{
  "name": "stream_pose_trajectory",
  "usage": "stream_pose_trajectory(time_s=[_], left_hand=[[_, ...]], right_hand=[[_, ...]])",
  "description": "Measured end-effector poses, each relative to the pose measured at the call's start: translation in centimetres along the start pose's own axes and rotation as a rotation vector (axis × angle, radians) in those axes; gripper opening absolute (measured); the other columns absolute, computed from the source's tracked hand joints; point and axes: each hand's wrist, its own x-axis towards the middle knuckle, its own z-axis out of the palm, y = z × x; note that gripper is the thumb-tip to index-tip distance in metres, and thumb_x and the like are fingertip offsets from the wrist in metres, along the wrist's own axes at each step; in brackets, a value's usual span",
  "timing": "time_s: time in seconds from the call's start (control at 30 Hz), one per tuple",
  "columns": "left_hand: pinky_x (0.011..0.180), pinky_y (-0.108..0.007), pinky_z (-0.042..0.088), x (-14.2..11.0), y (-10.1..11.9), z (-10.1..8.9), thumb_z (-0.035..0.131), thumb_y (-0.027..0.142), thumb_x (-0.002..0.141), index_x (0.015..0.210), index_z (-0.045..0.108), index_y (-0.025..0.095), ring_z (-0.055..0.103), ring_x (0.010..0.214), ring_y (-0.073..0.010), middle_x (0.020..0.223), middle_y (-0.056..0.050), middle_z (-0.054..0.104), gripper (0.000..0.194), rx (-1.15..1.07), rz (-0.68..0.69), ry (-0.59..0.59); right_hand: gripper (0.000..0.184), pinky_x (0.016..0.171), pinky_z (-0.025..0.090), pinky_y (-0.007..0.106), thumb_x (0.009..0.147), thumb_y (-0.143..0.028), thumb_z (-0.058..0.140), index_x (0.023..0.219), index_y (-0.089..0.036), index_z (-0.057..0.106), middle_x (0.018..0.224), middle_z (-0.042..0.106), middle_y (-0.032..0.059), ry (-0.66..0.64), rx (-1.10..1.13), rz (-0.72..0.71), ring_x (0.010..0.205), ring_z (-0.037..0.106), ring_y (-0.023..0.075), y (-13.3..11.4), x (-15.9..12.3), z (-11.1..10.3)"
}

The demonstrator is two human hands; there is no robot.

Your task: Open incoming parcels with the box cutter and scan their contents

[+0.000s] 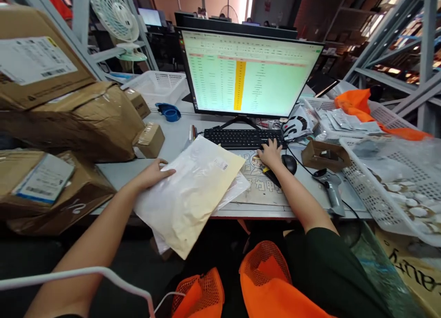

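Note:
My left hand (pixel 155 174) grips the left edge of a pale yellow envelope in clear plastic (pixel 193 185), thumb on top and the other fingers partly hidden. The envelope is tilted and overhangs the desk's front edge, with another clear plastic bag (pixel 234 189) under it. Fingers spread, my right hand (pixel 270 153) rests on the right part of the black keyboard (pixel 237 138). A black mouse (pixel 289 164) lies just right of that hand. Behind the keyboard stands a monitor (pixel 251 75) showing a spreadsheet with a yellow column.
Cardboard boxes (pixel 86 120) are stacked at the left, near a small carton (pixel 150 140) and a blue tape dispenser (pixel 168 111). To the right are a barcode scanner (pixel 332 189), an open small box (pixel 325 156) and a white basket (pixel 386 203) of packets. A fan (pixel 115 15) stands behind.

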Motion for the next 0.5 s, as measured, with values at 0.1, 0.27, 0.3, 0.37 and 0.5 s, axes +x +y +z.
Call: stream_pose_trajectory(time_s=[0.1, 0.27, 0.3, 0.37, 0.5], left_hand=[[0.066, -0.038, 0.059, -3.9, -0.3, -0.5, 0.089, 0.064, 0.049, 0.100, 0.071, 0.016, 0.074, 0.085, -0.0346, 0.094, -0.011, 0.079, 0.073, -0.263, -0.214, -0.206], [0.054, -0.033, 0.051, -14.0, -2.4, -1.8, 0.094, 0.067, 0.039, 0.081, 0.077, 0.017, 0.066, 0.060, -0.0254, 0.072, -0.007, 0.076, 0.068, -0.603, -0.369, -0.103], [0.052, -0.031, 0.049, -16.6, -2.9, -2.3, 0.094, 0.067, 0.037, 0.077, 0.077, 0.016, 0.064, 0.057, -0.0239, 0.070, -0.007, 0.075, 0.068, -0.643, -0.377, -0.014], [0.053, -0.031, 0.048, -22.6, -3.9, -3.9, 0.094, 0.067, 0.034, 0.078, 0.078, 0.016, 0.063, 0.057, -0.0235, 0.070, -0.007, 0.075, 0.069, -0.692, -0.409, 0.226], [0.068, -0.044, 0.056, -35.8, -6.5, -7.9, 0.070, 0.084, 0.060, 0.121, 0.076, 0.021, 0.072, 0.086, -0.0358, 0.090, -0.001, 0.079, 0.088, -0.463, -0.537, 0.872]], right_hand=[[0.054, 0.121, 0.012, 0.078, 0.101, -0.038, 0.048, 0.144, -0.008, 0.061, 0.170, 0.031, 0.0246, 0.043, 0.030, 0.015, 0.159, 0.013, 0.0439, 0.6, 0.0, 0.2], [0.059, 0.119, 0.020, 0.079, 0.097, -0.036, 0.048, 0.147, -0.006, 0.056, 0.162, 0.043, 0.0251, 0.112, 0.102, 0.003, 0.156, 0.024, 0.0439, 1.5, -0.1, 0.0], [0.058, 0.118, 0.022, 0.080, 0.096, -0.037, 0.048, 0.145, -0.006, 0.058, 0.161, 0.045, 0.0256, 0.126, 0.113, -0.006, 0.155, 0.027, 0.0445, 1.8, -0.1, 0.1], [0.059, 0.117, 0.024, 0.080, 0.095, -0.039, 0.048, 0.142, -0.007, 0.061, 0.158, 0.047, 0.0272, 0.162, 0.142, -0.027, 0.153, 0.031, 0.0456, 2.5, 0.1, 0.3], [0.058, 0.117, 0.026, 0.078, 0.092, -0.043, 0.052, 0.139, -0.013, 0.067, 0.155, 0.052, 0.0264, 0.210, 0.221, -0.079, 0.151, 0.036, 0.0464, 3.9, 0.9, 1.1]])
